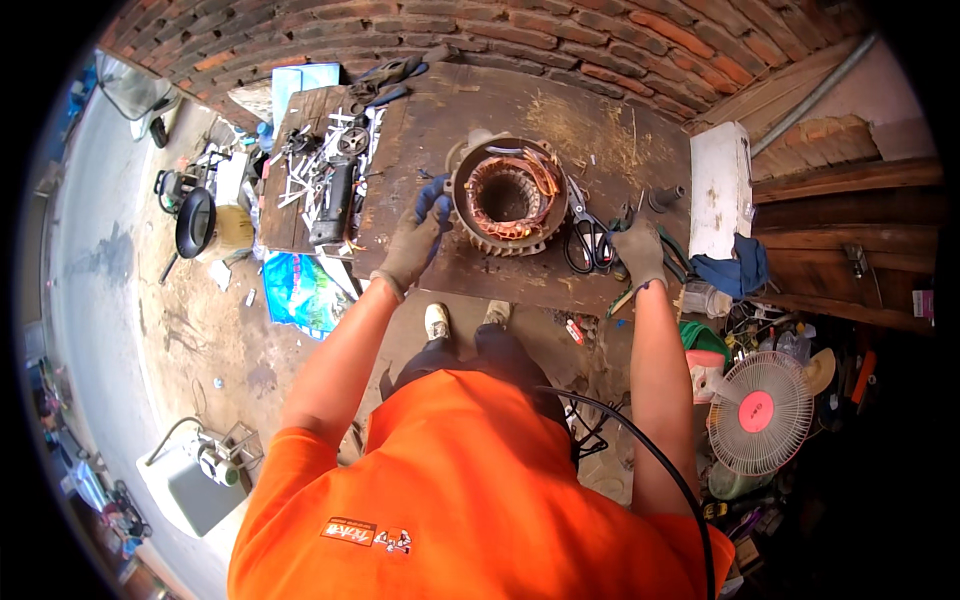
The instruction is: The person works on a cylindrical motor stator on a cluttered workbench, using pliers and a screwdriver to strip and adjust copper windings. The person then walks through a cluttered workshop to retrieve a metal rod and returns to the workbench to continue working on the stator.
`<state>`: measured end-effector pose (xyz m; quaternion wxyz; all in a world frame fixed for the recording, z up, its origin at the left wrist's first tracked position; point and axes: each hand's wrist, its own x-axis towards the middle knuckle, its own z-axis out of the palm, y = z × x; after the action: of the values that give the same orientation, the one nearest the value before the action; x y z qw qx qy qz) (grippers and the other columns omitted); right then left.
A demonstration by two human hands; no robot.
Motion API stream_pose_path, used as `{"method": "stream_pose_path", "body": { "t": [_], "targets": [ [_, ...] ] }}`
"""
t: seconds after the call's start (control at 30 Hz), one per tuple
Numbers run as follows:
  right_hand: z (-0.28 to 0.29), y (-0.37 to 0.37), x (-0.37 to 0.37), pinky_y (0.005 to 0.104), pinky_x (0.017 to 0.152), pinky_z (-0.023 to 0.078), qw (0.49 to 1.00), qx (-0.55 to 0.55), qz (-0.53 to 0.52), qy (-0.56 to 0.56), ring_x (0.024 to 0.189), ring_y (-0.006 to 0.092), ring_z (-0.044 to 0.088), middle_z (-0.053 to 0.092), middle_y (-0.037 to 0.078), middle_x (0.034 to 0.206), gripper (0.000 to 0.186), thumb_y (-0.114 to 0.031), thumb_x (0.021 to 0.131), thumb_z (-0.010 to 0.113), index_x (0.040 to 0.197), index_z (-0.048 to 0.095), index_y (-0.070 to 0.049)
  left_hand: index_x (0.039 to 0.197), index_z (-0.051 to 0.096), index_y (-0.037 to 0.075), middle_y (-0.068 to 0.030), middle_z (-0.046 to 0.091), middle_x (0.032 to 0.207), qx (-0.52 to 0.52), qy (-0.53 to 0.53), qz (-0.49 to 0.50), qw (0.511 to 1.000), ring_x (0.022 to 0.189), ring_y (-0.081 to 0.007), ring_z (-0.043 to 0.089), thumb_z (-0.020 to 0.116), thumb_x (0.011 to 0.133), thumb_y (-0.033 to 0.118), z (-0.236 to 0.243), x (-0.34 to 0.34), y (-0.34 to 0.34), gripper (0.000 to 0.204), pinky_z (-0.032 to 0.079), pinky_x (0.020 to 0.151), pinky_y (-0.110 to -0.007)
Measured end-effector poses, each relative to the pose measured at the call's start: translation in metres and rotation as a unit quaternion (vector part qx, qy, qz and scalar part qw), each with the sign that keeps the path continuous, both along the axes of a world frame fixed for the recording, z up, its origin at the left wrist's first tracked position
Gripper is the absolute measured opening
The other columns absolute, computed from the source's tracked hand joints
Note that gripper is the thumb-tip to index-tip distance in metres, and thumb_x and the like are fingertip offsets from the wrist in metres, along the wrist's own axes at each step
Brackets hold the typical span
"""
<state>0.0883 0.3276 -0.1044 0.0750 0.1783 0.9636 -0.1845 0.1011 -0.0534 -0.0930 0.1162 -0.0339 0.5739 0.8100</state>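
A round metal motor housing (467, 205) stands on the brown work table, with a ring of copper windings (545, 205) inside it. At its left rim is my left hand (410, 245), in a grey glove with blue fingers, the fingers curled against the metal. My gloved right hand (638, 252) is closed at the table's right side, and a thin dark tip shows above its fingers; what it grips is mostly hidden. Black-handled scissors (583, 243) lie between the housing and that hand. Green-and-dark tool handles (675, 255) lie just right of it.
Metal tools and scraps (345, 170) crowd the table's left end. A dark cylindrical part (666, 198) stands near a white block (720, 180) at the right. A brick wall (480, 40) borders the far side. A fan (760, 412) stands low at right.
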Motion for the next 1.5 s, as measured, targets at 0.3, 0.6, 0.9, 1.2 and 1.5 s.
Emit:
{"method": "stream_pose_path", "body": {
  "t": [0.3, 0.6, 0.9, 1.2, 1.5],
  "targets": [
    [-0.002, 0.0, 0.005, 0.049, 0.093, 0.052, 0.991, 0.109, -0.072, -0.034, 0.105, 0.0423, 0.066, 0.07, 0.028, 0.108, 0.05, -0.042, 0.082, 0.068, 0.104, 0.068, 0.004, 0.148, 0.046, 0.008, 0.0015, 0.056, 0.134, -0.026, -0.01, -0.014, 1.0, 0.116, -0.0076, 0.05, 0.055, 0.105, 0.028, -0.001, 0.002, -0.003, 0.048, 0.044, 0.094, -0.025],
    [-0.003, 0.006, 0.005, 0.0513, 0.091, 0.052, 0.994, 0.09, 0.006, -0.066, 0.103, 0.0429, 0.066, 0.069, 0.028, 0.105, 0.04, -0.024, 0.083, 0.062, 0.111, 0.065, 0.004, 0.152, 0.04, 0.007, -0.013, 0.05, 0.146, -0.15, 0.079, -0.032, 0.985, 0.129, -0.0218, 0.05, 0.07, 0.095, 0.034, 0.019, -0.011, -0.018, 0.069, 0.041, 0.109, -0.037],
    [0.003, 0.009, 0.032, 0.0535, 0.09, 0.05, 0.985, 0.103, 0.007, 0.141, 0.104, 0.0428, 0.063, 0.06, 0.029, 0.12, 0.039, -0.021, 0.092, 0.057, 0.125, 0.06, 0.0, 0.117, 0.067, 0.013, -0.0104, 0.056, 0.138, -0.486, 0.608, -0.292, 0.557, 0.134, -0.0357, 0.048, 0.084, 0.066, 0.043, 0.099, -0.08, -0.034, 0.062, 0.038, 0.113, -0.049],
    [0.099, -0.051, 0.082, 0.0269, 0.067, 0.047, 0.913, -0.38, -0.051, 0.138, 0.072, 0.0101, 0.054, 0.058, 0.002, 0.086, 0.039, -0.018, 0.103, 0.053, 0.139, 0.055, -0.003, 0.106, 0.066, 0.006, -0.0137, 0.066, 0.12, -0.426, 0.592, -0.212, 0.65, 0.114, -0.0351, 0.062, 0.084, 0.066, 0.035, 0.063, -0.075, -0.039, 0.052, 0.049, 0.091, -0.046],
    [0.185, -0.124, 0.125, 0.0332, 0.062, 0.048, 0.936, -0.351, 0.032, -0.01, 0.067, 0.0139, 0.056, 0.059, 0.008, 0.083, 0.046, -0.019, 0.095, 0.056, 0.14, 0.056, -0.009, 0.084, 0.061, 0.009, -0.0076, 0.063, 0.096, -0.504, 0.473, 0.002, 0.723, 0.093, -0.0324, 0.06, 0.086, 0.061, 0.036, 0.047, -0.006, 0.019, 0.044, 0.048, 0.081, -0.046]
  ]
}}
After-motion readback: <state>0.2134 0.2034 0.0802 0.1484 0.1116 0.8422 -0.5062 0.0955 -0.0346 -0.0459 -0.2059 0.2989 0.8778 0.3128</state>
